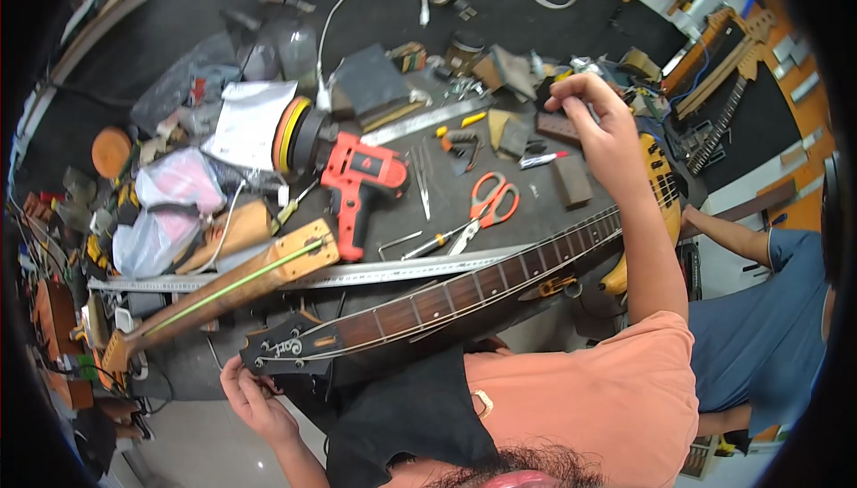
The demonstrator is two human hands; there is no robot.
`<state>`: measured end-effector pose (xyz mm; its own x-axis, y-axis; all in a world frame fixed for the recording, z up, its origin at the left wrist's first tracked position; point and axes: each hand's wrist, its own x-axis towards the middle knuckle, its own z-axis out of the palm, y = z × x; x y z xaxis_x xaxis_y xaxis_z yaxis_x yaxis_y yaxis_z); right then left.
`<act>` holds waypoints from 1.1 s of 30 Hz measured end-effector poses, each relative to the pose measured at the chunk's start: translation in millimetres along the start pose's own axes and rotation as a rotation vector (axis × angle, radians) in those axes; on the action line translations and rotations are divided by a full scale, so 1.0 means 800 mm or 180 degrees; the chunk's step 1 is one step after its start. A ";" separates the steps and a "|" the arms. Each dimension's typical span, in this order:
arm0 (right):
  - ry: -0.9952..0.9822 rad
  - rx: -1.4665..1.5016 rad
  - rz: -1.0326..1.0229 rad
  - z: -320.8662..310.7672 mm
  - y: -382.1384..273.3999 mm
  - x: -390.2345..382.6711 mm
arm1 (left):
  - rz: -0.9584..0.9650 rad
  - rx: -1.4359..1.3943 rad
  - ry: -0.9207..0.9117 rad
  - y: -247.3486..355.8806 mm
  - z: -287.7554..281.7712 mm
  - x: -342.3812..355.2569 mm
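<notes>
A bass guitar lies slantwise across my front, its dark fretboard strung and its pale wooden body partly behind my right forearm. At its black headstock, my left hand has its fingers closed on the edge beside the tuning posts. Whether they grip a peg is hard to see. My right hand is raised over the bench beyond the body, fingers loosely bent and apart, with nothing visible in them. Below that hand are a dark block and a marker.
Beyond the neck lie orange-handled scissors, a red power polisher, tweezers and a long metal ruler. A loose guitar neck rests at left. Another person stands at right. Clutter covers the bench's left side.
</notes>
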<state>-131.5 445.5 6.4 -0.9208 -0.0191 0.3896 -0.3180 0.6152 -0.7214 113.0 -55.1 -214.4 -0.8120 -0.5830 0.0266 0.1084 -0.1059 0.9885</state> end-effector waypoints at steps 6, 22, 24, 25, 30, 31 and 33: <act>0.0666 -0.0198 -0.0630 -0.041 0.032 0.064 | -0.0083 -0.0163 0.0104 0.018 0.028 0.009; 0.1029 -0.0021 0.0698 -0.046 0.199 0.320 | -0.0375 -0.0331 0.0134 0.013 0.014 0.026; 0.1280 -0.0016 0.0858 -0.043 0.219 0.349 | -0.0426 -0.0371 -0.0084 0.006 0.005 0.032; 0.1315 0.0089 0.0879 -0.036 0.225 0.363 | -0.0443 -0.0364 -0.0092 0.008 0.006 0.031; 0.1912 0.0301 0.0942 -0.007 0.233 0.412 | -0.0356 -0.0363 0.0247 0.006 0.015 0.031; 0.1998 0.0264 0.0931 -0.003 0.232 0.416 | -0.0353 -0.0346 0.0254 0.010 0.022 0.027; 0.2132 0.0186 0.0988 -0.001 0.231 0.421 | -0.0337 -0.0358 0.0131 0.010 0.025 0.031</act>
<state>-500.4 553.5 5.0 -0.6410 0.6456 0.4152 -0.0941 0.4708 -0.8772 81.9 -54.2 -203.2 -0.7985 -0.5960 -0.0852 0.0889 -0.2566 0.9624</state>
